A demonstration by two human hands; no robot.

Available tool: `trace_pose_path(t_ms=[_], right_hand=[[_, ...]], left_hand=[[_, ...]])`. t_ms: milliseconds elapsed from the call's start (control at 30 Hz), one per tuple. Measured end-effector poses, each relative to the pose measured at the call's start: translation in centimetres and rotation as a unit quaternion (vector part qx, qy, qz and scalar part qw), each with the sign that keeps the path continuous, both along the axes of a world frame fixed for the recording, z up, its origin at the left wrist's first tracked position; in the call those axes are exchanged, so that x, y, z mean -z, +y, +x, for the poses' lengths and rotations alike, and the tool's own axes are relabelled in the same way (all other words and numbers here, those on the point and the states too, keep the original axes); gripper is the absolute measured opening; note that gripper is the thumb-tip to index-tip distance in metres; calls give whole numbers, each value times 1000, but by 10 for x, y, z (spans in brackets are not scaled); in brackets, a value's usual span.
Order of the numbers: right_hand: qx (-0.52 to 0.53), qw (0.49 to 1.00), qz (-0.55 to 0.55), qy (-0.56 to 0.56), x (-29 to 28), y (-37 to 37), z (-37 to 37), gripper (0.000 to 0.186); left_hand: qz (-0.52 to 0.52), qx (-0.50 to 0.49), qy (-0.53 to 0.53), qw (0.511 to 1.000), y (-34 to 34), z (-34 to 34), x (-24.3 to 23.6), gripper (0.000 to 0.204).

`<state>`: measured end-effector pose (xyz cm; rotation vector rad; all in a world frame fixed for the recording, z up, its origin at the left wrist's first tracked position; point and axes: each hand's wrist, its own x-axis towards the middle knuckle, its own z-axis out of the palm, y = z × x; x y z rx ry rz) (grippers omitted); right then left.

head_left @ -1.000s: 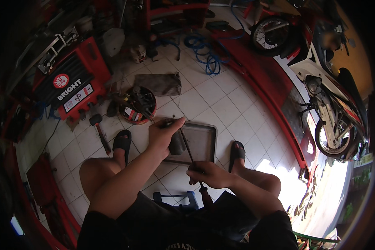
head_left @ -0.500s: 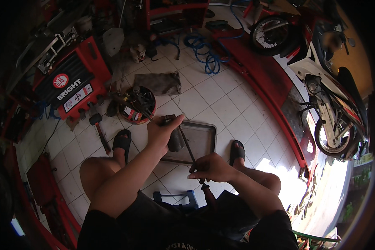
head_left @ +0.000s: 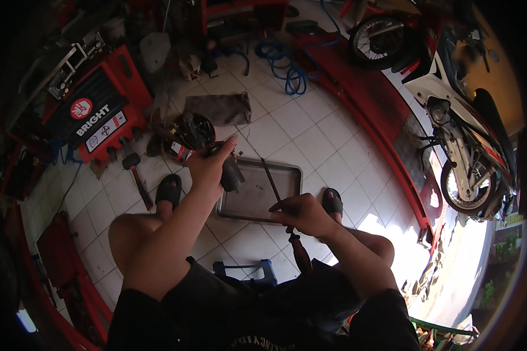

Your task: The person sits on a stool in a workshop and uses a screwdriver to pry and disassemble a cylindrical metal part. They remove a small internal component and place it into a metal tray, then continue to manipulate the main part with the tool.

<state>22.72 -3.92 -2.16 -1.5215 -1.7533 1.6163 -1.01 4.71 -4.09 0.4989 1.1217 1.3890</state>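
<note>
My left hand [head_left: 206,168] is wrapped round a dark grey metal cylinder [head_left: 232,177], held tilted over the left side of a shallow metal tray [head_left: 257,202] on the floor. Its upper end is hidden by my fingers and thumb. In my right hand [head_left: 304,214] is a long screwdriver [head_left: 300,254], pinched by its dark shaft. The red handle hangs below the hand toward my lap, while the tip points up and away over the tray. A gap separates the shaft from the cylinder.
A round container of tools [head_left: 208,131] and a grey cloth [head_left: 216,109] lie beyond the tray. Left are a hammer [head_left: 138,178] and a red cabinet [head_left: 136,88]. A motorcycle [head_left: 451,117] stands right by a red platform [head_left: 357,99]. A blue hose [head_left: 284,67] coils behind.
My left hand has carried the cylinder left and slightly away from me, widening its gap from the screwdriver. My right hand has shifted a little right and forward, still holding the shaft.
</note>
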Motion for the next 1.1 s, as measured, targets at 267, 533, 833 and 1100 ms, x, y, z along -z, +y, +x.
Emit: trace_pose_path(t_ms=[267,533,833,1100], right_hand=[[49,999,12,-5,-28,10,6,32],[126,944,-110,284,-28,-3,21,61],[94,988,-30,122,3,-17,-31,66],[88,987,-72,113,-12,-16,-43,69]], left_hand=[[-14,-11,-34,999,0,-3,0,31],[-110,45,-149,982,-2,-8,-2,32],[45,144,-32,988,-20,9,-18,26],[217,242,157,932,-45,22,-16,29]])
